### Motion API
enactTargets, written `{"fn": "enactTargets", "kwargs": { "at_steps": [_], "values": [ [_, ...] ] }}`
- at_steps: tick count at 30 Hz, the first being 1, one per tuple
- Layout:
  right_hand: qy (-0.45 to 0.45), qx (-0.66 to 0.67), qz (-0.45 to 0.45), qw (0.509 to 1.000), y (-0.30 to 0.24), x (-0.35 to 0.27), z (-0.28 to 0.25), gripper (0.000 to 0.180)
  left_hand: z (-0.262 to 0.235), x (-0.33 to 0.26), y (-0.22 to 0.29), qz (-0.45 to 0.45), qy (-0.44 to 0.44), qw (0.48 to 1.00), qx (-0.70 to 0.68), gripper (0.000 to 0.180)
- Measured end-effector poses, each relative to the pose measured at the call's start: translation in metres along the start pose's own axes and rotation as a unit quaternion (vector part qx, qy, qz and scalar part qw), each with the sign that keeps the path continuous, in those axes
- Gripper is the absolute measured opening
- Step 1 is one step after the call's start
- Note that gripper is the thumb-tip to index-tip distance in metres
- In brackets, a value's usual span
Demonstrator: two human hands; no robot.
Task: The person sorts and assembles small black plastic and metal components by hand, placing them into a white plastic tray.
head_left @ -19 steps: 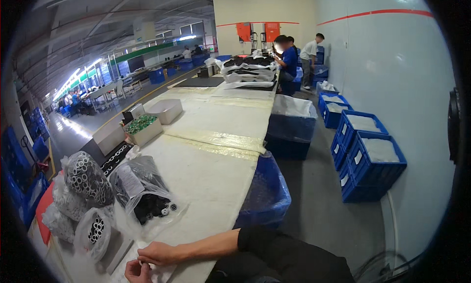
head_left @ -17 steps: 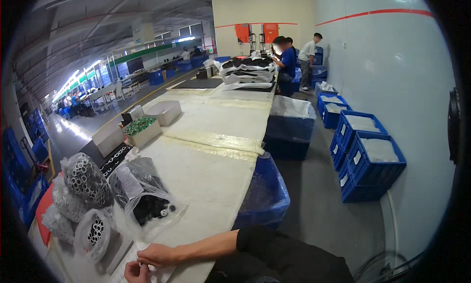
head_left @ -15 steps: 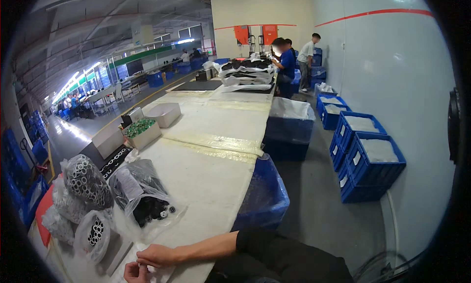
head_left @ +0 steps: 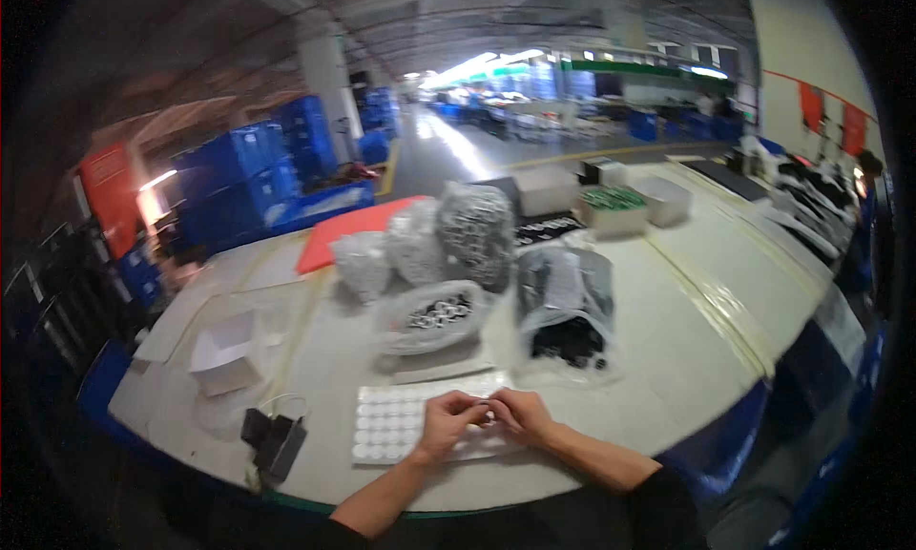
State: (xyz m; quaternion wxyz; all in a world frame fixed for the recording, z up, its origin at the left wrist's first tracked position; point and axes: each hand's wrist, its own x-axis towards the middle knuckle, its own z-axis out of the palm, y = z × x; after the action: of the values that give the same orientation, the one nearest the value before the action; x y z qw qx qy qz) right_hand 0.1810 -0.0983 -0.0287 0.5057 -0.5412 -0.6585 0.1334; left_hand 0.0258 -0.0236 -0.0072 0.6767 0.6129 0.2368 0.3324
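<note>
My left hand [head_left: 447,424] and my right hand [head_left: 525,416] meet at the fingertips, both pinched closed. A small piece sits between them, mostly covered by the fingers and too blurred to name. Under my hands lies a white sheet with rows of round white discs [head_left: 382,426]. Beyond it are an open clear bag of black and white rings [head_left: 441,313] and, to the right, an open plastic bag of small black parts [head_left: 568,345]. A flat pale strip [head_left: 444,371] lies between the sheet and the ring bag.
Filled clear bags [head_left: 475,233] stand behind, beside a red sheet [head_left: 358,230]. A white box [head_left: 225,353] and a dark device [head_left: 275,445] are at left. A bin of green parts [head_left: 615,221] stands at the far right, and blue crates [head_left: 716,445] flank the table.
My view has swung left, from the aisle and wall to the table before me. Both hands now show fully, still together at the fingertips.
</note>
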Motion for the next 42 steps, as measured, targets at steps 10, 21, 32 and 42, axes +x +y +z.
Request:
{"fn": "enactTargets", "kwargs": {
  "at_steps": [10,21,32,42],
  "values": [
    [0.002,0.007,0.044,0.999,-0.005,0.009,0.008,0.019,-0.057,0.092,0.040,0.037,0.058,0.978,0.195,0.024],
    [0.008,-0.037,-0.054,0.998,0.020,0.013,0.021,0.014,-0.104,0.132,0.048,0.133,0.175,0.878,0.424,0.027],
    [0.067,0.012,-0.015,0.998,0.015,0.000,0.013,0.021,0.039,-0.109,0.184,0.445,-0.121,0.687,0.561,0.039],
    [0.090,-0.079,-0.019,0.993,0.010,0.017,0.014,0.024,0.158,-0.110,0.231,0.532,-0.488,0.621,0.305,0.039]
  ]
}}
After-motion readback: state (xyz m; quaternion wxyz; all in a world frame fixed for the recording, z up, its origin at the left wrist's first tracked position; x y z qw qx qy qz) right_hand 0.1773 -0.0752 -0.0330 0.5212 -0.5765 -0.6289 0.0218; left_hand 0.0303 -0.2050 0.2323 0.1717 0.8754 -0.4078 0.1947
